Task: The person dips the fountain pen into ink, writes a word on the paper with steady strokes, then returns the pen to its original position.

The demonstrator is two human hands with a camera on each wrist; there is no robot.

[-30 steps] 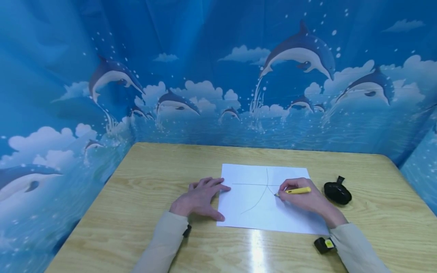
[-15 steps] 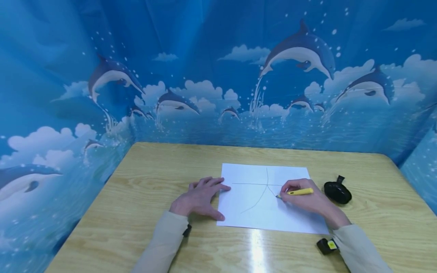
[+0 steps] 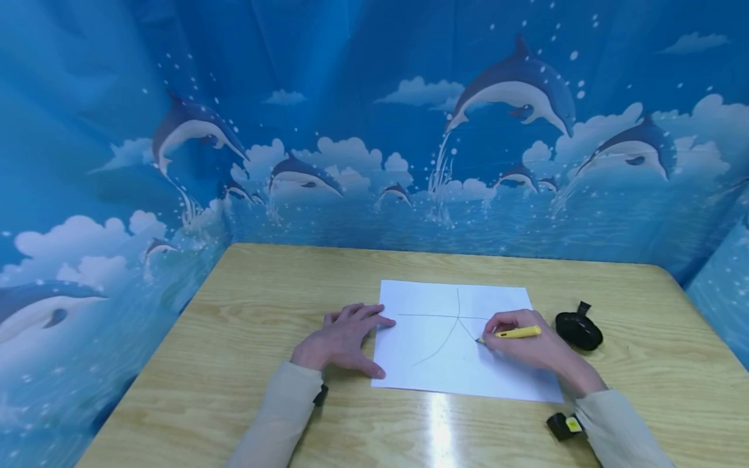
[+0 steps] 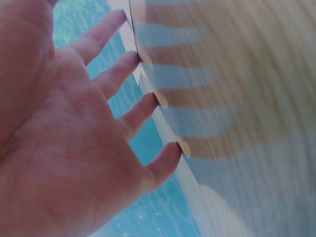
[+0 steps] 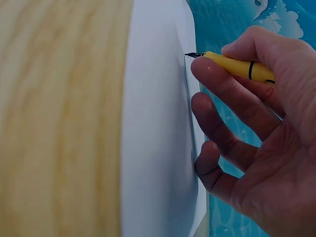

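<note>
A white sheet of paper [image 3: 421,299] lies on the wooden table [image 3: 281,279], marked with thin dark lines: a near-vertical one, a horizontal one across it, and two branching downward from the crossing. My right hand [image 3: 523,338] pinches a yellow fountain pen [image 3: 517,332]; its dark nib meets the paper at the lower end of the right-hand branch. In the right wrist view the thumb and fingers hold the pen [image 5: 237,66], nib against the sheet [image 5: 153,123]. My left hand [image 3: 345,341] rests with spread fingers at the sheet's left edge, fingertips touching down in the left wrist view.
To the right of the paper sits a small black oval object [image 3: 578,329] with a short tab. A black wrist device [image 3: 564,426] with a yellow label is by the right cuff. A blue dolphin-print curtain [image 3: 363,130] stands behind the table.
My right hand has slid slightly right and toward me with the pen, and the right-hand branch line has grown longer. The left hand stays where it was.
</note>
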